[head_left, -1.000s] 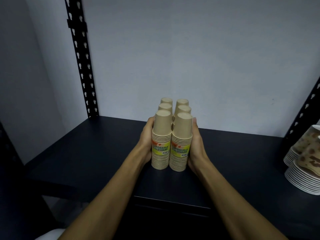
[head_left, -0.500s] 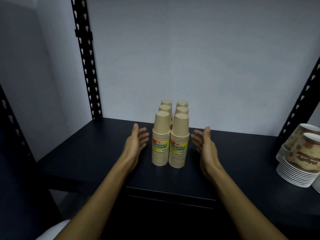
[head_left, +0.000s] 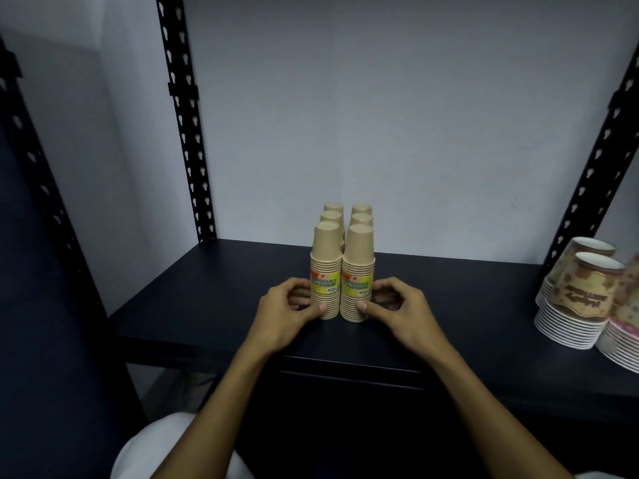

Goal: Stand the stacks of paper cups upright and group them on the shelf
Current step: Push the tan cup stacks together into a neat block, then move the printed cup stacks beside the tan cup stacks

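A black slotted upright rises at the shelf's rear left corner, well left of the cup stacks; the dark shelf runs rightward from it. Just left of the cup stacks, the left hand curls in, thumb tip touching the base of the front left stack and fingers tucked against its side, a light pinch rather than a full wrap. The six tan paper cup stacks stand upright mid-shelf, two abreast and three deep, sides touching, the front pair showing yellow labels. Just right of the cup stacks, the right hand mirrors the first, thumb tip on the base of the front right stack, fingers curled beside it. Well right of the cup stacks, printed cup stacks lean at the shelf's end near another upright. The grouping looks all but done, this being a final squaring; the likely hazard is an uneven nudge low on the front pair, which could tip a tall, light stack into those behind, or pull the front pair apart.
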### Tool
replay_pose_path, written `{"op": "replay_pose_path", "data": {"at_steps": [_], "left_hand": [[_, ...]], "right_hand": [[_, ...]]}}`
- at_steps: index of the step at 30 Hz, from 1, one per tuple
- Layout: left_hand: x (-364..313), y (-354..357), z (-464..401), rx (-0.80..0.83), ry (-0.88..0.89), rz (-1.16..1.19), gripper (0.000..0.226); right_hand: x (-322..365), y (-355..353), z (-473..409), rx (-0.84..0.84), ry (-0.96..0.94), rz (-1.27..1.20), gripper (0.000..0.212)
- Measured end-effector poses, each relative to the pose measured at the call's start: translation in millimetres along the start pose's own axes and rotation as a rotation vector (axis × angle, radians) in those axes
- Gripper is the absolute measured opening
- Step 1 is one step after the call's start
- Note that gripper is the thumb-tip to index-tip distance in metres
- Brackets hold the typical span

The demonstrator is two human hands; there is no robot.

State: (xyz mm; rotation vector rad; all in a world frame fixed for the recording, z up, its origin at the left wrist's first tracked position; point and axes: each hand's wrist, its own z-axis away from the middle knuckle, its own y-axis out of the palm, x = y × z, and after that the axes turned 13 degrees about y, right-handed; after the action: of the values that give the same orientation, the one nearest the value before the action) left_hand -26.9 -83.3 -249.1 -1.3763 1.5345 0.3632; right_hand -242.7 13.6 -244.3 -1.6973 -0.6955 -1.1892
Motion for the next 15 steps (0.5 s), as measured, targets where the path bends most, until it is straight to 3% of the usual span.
{"op": "replay_pose_path", "data": {"at_steps": [7, 11, 13, 15], "left_hand": [[-5.2, 1.2, 3.3, 0.006, 0.0, -0.071, 0.048], [-10.4, 0.5, 9.5, 0.042, -0.03, -0.288, 0.075], [-13.1, 5.6, 17.3, 0.103, -0.065, -0.488, 0.094], [-15.4, 13.7, 28.8, 0.176, -0.108, -0.708, 0.097]], "right_hand": [[2.8, -0.1, 4.3, -0.017, 0.006, 0.019, 0.029], [10.8, -2.4, 16.9, -0.08, 0.042, 0.045, 0.038], [5.6, -0.9, 23.2, -0.172, 0.096, 0.275, 0.054], [0.4, 2.0, 34.6, -0.234, 0.143, 0.632, 0.062]]}}
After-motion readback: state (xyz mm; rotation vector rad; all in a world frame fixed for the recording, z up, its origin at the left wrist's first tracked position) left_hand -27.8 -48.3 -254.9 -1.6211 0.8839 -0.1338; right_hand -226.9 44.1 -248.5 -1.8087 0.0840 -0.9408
